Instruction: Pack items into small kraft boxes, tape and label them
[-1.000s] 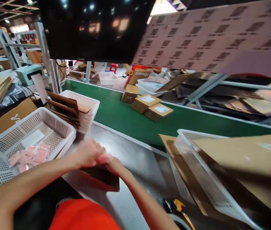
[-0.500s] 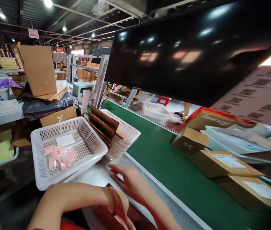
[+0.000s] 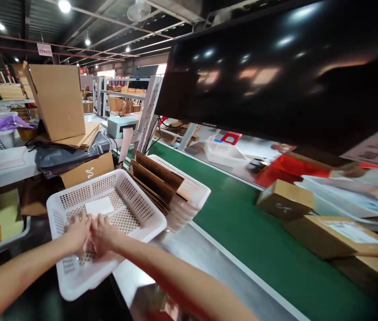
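The person leans both bare hands into a white perforated basket [image 3: 75,194], the left hand [image 3: 79,229] and the right hand [image 3: 103,232] side by side and nearly meeting, well inside its rim. Between and beneath them shows a little of the pink packets [image 3: 90,244], which lie on the basket's floor just nearer than a white card [image 3: 99,206]. The step in hand looks like gathering or picking among these packets; the fingers curl downward and sit close together, though blur and the backs of the hands hide whether they have a grip, so one cannot tell. A next move from here would seem to call for the fingers to take hold of the packets cleanly without dragging the card along. Which way the packets point, and where their long axis runs, cannot be told, since the hands cover most of them; the basket itself sits turned at a slant, its longer sides seemingly running from near left to far right. Beyond it stand brown cardboard sheets [image 3: 157,176], while under the right forearm a blurred brown carton [image 3: 144,301] rests on the metal tabletop [image 3: 192,249], beside the green belt [image 3: 232,218]
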`<state>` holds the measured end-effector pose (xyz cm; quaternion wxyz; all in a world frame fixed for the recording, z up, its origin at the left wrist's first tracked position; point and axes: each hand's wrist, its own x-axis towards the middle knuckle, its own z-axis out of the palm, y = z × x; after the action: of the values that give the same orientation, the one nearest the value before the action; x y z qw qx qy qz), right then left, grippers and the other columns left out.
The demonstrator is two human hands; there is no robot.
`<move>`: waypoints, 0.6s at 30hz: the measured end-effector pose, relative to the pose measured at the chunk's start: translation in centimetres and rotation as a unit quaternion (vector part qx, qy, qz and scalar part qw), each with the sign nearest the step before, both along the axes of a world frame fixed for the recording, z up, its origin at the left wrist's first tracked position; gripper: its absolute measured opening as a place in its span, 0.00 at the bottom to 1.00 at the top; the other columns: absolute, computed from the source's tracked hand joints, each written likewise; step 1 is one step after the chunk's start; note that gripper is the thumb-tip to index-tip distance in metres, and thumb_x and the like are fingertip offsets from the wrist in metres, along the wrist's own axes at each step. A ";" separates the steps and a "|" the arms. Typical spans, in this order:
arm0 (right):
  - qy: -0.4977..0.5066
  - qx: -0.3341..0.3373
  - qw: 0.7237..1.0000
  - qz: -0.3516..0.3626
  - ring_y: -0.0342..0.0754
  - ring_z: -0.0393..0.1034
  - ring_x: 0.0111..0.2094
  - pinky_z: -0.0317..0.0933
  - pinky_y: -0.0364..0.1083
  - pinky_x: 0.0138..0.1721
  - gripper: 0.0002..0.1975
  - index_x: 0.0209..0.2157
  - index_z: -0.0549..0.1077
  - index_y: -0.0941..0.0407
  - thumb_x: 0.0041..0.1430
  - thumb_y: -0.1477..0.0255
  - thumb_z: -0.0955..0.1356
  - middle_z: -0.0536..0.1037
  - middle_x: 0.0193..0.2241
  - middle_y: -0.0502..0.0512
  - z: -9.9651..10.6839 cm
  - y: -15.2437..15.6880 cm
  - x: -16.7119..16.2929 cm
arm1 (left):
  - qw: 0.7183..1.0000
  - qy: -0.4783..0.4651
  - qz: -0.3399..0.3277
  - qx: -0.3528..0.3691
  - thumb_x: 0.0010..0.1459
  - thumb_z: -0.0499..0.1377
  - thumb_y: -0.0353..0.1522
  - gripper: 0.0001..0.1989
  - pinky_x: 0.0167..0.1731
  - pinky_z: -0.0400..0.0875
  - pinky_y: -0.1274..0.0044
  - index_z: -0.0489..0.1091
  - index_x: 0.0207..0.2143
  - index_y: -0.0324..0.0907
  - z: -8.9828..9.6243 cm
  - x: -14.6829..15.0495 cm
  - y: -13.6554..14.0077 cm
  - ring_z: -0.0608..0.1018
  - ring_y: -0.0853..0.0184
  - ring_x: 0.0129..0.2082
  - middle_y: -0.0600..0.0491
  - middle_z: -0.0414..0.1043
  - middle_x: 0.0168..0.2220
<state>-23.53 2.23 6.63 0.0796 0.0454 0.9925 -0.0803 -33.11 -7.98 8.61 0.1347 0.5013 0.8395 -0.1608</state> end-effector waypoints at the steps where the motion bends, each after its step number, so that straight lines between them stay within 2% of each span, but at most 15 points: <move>1: -0.013 0.016 1.000 0.000 0.73 0.65 0.64 0.64 0.66 0.62 0.37 0.61 0.72 0.62 0.50 0.67 0.78 0.69 0.66 0.75 -0.3 -0.1 0.1 | 1.000 -0.004 0.001 0.013 0.28 0.80 0.26 0.75 0.61 0.70 0.49 0.46 0.77 0.39 -0.7 0.2 0.1 0.64 0.31 0.69 0.27 0.47 0.76; 2: -0.025 0.024 0.999 -0.007 0.71 0.68 0.62 0.66 0.64 0.60 0.32 0.59 0.74 0.63 0.53 0.68 0.76 0.73 0.63 0.75 -0.4 0.1 0.3 | 0.999 -0.014 0.005 0.032 0.31 0.79 0.25 0.71 0.60 0.71 0.51 0.49 0.76 0.40 -1.1 0.3 0.1 0.67 0.32 0.67 0.28 0.52 0.74; 4: -0.035 0.021 0.998 -0.039 0.66 0.74 0.54 0.71 0.59 0.53 0.23 0.54 0.76 0.63 0.58 0.70 0.73 0.79 0.54 0.73 -0.2 1.0 0.8 | 0.996 -0.042 0.008 0.075 0.43 0.74 0.25 0.52 0.57 0.74 0.56 0.60 0.71 0.40 -0.9 0.4 0.2 0.73 0.38 0.62 0.32 0.63 0.68; 6: -0.036 0.011 0.996 -0.076 0.62 0.78 0.46 0.72 0.53 0.43 0.18 0.50 0.79 0.62 0.59 0.70 0.72 0.82 0.46 0.70 0.5 2.1 1.3 | 0.993 -0.063 0.002 0.105 0.56 0.65 0.25 0.28 0.52 0.76 0.60 0.73 0.60 0.41 -0.2 0.1 0.3 0.79 0.46 0.55 0.37 0.71 0.60; 7: -0.033 0.005 0.995 -0.091 0.60 0.79 0.42 0.71 0.51 0.40 0.16 0.47 0.80 0.61 0.59 0.71 0.72 0.84 0.43 0.68 0.8 2.5 1.5 | 0.991 -0.066 -0.005 0.113 0.59 0.60 0.25 0.21 0.51 0.76 0.62 0.76 0.55 0.41 0.2 0.0 0.5 0.80 0.49 0.52 0.39 0.73 0.57; 8: -0.028 -0.003 0.994 -0.101 0.58 0.80 0.39 0.70 0.49 0.37 0.13 0.45 0.81 0.60 0.58 0.72 0.72 0.84 0.40 0.66 1.2 2.9 1.6 | 0.990 -0.064 -0.017 0.122 0.61 0.57 0.24 0.17 0.50 0.76 0.63 0.78 0.51 0.41 0.5 -0.1 0.7 0.81 0.52 0.50 0.40 0.74 0.54; 10: -0.007 -0.017 0.993 -0.117 0.54 0.80 0.35 0.66 0.46 0.35 0.09 0.40 0.82 0.58 0.57 0.73 0.72 0.85 0.35 0.62 2.4 3.4 1.8 | 0.989 -0.056 -0.034 0.134 0.62 0.55 0.23 0.16 0.49 0.76 0.66 0.80 0.46 0.41 1.4 -0.4 1.4 0.81 0.56 0.48 0.43 0.76 0.51; 12: 0.028 -0.028 0.991 -0.130 0.52 0.79 0.34 0.64 0.45 0.34 0.08 0.40 0.82 0.57 0.59 0.74 0.71 0.85 0.34 0.60 4.3 3.8 2.1 | 0.986 -0.043 -0.048 0.155 0.62 0.55 0.24 0.15 0.49 0.75 0.68 0.80 0.44 0.41 3.2 -0.5 2.1 0.81 0.58 0.47 0.45 0.77 0.50; 15: 0.091 -0.037 0.983 -0.154 0.51 0.77 0.38 0.63 0.45 0.38 0.09 0.42 0.80 0.58 0.62 0.74 0.69 0.84 0.38 0.60 8.4 4.4 4.2 | 0.972 -0.009 -0.088 0.219 0.63 0.54 0.24 0.16 0.51 0.74 0.69 0.80 0.45 0.41 7.8 1.0 2.8 0.79 0.59 0.49 0.46 0.77 0.50; 18: 0.170 -0.036 0.966 -0.190 0.51 0.73 0.42 0.63 0.47 0.44 0.09 0.42 0.78 0.57 0.60 0.76 0.68 0.82 0.40 0.59 11.9 4.8 10.1 | 0.942 0.027 -0.142 0.303 0.63 0.53 0.23 0.17 0.52 0.75 0.68 0.80 0.46 0.41 12.9 6.1 2.9 0.77 0.57 0.51 0.45 0.76 0.53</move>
<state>-13.47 7.02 18.49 -0.1050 0.2160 0.9611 -0.1362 -27.01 -5.04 21.50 -0.0702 0.6276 0.7722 0.0700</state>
